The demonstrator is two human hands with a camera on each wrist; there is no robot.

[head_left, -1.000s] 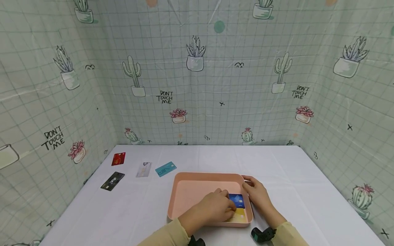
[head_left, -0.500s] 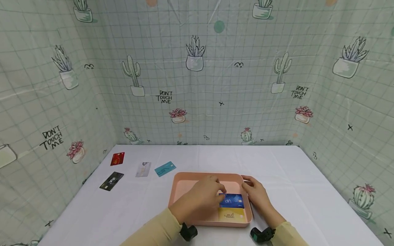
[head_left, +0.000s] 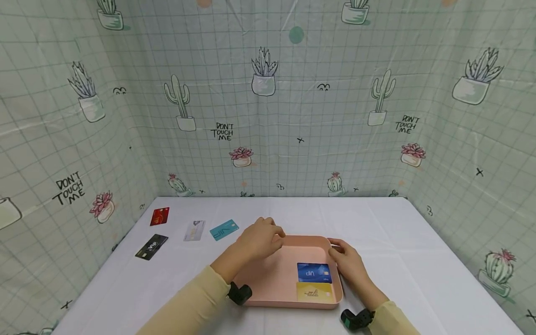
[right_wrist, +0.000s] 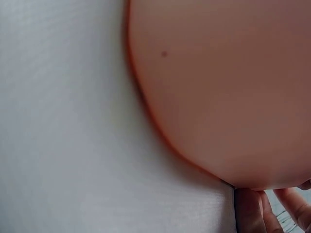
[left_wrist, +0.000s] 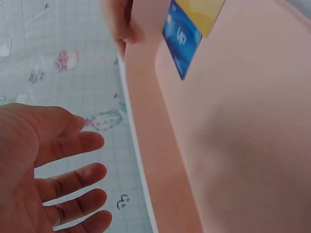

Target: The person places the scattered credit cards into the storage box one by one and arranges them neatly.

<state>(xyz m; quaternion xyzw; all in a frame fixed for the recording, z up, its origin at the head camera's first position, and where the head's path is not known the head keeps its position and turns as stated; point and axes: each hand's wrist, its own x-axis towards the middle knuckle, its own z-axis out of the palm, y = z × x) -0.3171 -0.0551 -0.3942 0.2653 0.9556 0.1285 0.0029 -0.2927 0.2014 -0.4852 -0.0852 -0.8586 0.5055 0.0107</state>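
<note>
My left hand (head_left: 258, 239) hovers over the far left part of a pink tray (head_left: 278, 279), holding nothing. In the left wrist view its fingers (left_wrist: 77, 182) are spread and relaxed. My right hand (head_left: 351, 264) holds the tray's rim near the far right corner; the right wrist view shows its fingers (right_wrist: 250, 208) against the outer wall. Inside the tray, at the near right, lie a blue VIP card (head_left: 314, 273) and, just in front of it, a yellow card (head_left: 314, 292). Both lie flat, long sides together.
Left of the tray on the white table (head_left: 125, 298) lie a teal card (head_left: 224, 230), a pale card (head_left: 194, 231), a red card (head_left: 160, 216) and a black VIP card (head_left: 151, 246). Patterned cloth walls (head_left: 268, 116) stand behind and on both sides.
My left hand has let go of the blue card and moved away, up and to the left over the tray, uncovering both cards. My right hand has stayed at the rim.
</note>
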